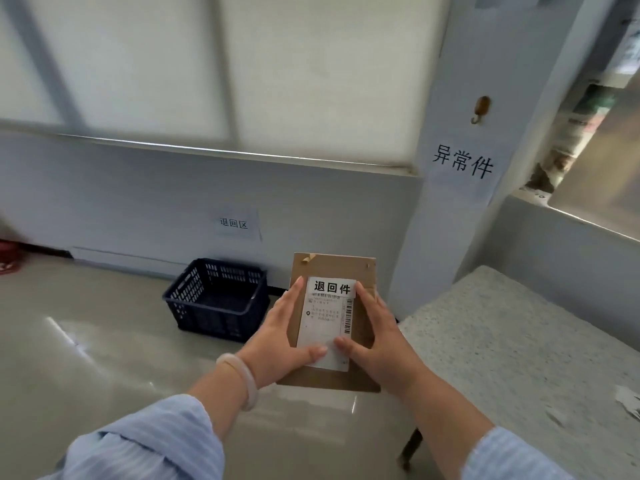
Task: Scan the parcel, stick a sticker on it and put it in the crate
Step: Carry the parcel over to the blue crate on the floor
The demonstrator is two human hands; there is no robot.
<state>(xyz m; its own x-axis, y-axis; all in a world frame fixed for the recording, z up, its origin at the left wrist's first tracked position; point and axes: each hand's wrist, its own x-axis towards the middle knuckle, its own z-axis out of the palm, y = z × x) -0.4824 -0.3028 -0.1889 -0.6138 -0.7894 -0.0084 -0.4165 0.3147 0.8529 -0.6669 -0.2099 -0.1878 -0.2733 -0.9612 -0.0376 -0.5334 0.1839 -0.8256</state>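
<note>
A flat brown cardboard parcel [363, 271] is held up in front of me, above the floor. It carries a white shipping label [325, 323] with a barcode, and a white sticker [331, 287] with bold black characters lies across the label's top. My left hand [277, 337] grips the parcel's left edge, thumb on the label's lower part. My right hand [377, 337] grips the right edge, thumb also pressed on the label. A dark blue plastic crate [194, 292] stands on the floor to the left, beyond the parcel, and looks empty.
A grey speckled table [502, 341] fills the right side, with scraps of white paper [627, 400] near its right edge. A pale pillar [446, 209] with a paper sign stands behind the parcel. A low wall under frosted windows backs the crate. A red object [8, 254] sits far left.
</note>
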